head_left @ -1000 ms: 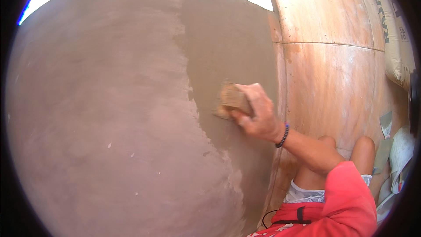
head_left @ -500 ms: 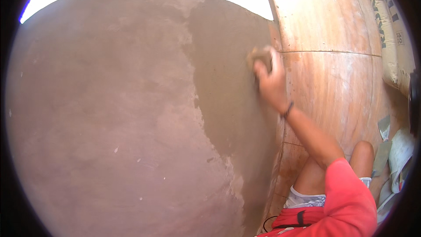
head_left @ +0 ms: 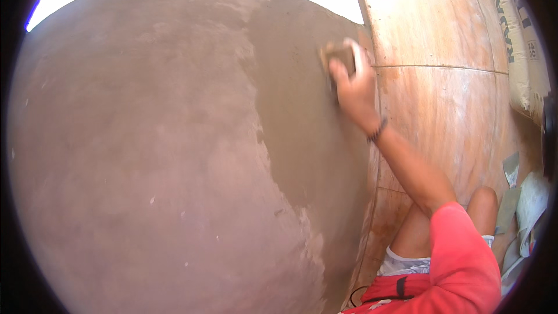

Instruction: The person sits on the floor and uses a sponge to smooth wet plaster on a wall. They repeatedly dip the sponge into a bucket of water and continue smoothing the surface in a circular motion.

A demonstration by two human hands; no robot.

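Observation:
My right hand (head_left: 356,84) reaches up from a red sleeve, with a dark bracelet at its wrist. Its fingers and thumb are closed round a small brown block (head_left: 342,57), tan along one edge, which looks like a sponge. The block is against the grey-brown plastered wall (head_left: 145,139), near the wall's right edge. Around it runs a darker, damp-looking band of plaster (head_left: 296,122), with a ragged border against the paler surface on the left. Motion blurs the hand and block a little. My left hand is out of view.
Orange-brown tiles (head_left: 436,110) run along the wall's right side. Printed paper sacks (head_left: 517,52) stand at the upper right. Below them lie a scraper blade (head_left: 511,168) and a whitish, curved container (head_left: 532,200). My bent knees (head_left: 481,206) are at the lower right.
My right hand has slid the block a little up and to the left along the wall. The grip has stayed closed.

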